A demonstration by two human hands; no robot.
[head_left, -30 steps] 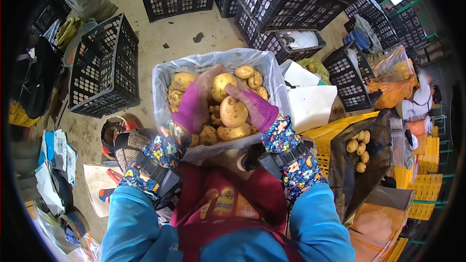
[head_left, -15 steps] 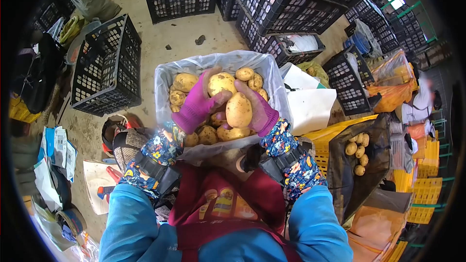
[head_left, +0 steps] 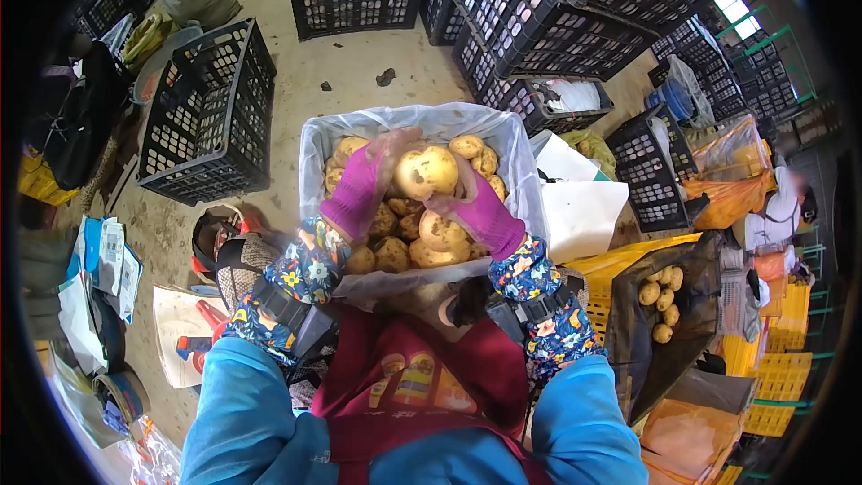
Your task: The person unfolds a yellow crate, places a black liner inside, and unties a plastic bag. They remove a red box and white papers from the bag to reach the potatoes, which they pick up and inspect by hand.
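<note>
A pale yellow potato (head_left: 426, 172) with brown spots is held between my two purple-gloved hands above a crate lined with clear plastic (head_left: 314, 148). My left hand (head_left: 366, 181) curls round its left side. My right hand (head_left: 480, 214) presses against its right side with the thumb toward it. Just below the hands, another large potato (head_left: 442, 233) rests on the heap. Several more potatoes (head_left: 391, 254) fill the crate, some of them hidden under my hands.
An upright black crate (head_left: 208, 117) stands at the left, with stacked black crates (head_left: 557, 27) at the back. White sheets (head_left: 584, 216) lie right of the lined crate. Several potatoes (head_left: 662, 310) sit on a dark sheet (head_left: 628, 341) over a yellow crate at the right.
The potato that was in my right hand now lies on the heap. My right hand has moved up to the potato in my left hand. The view has shifted slightly.
</note>
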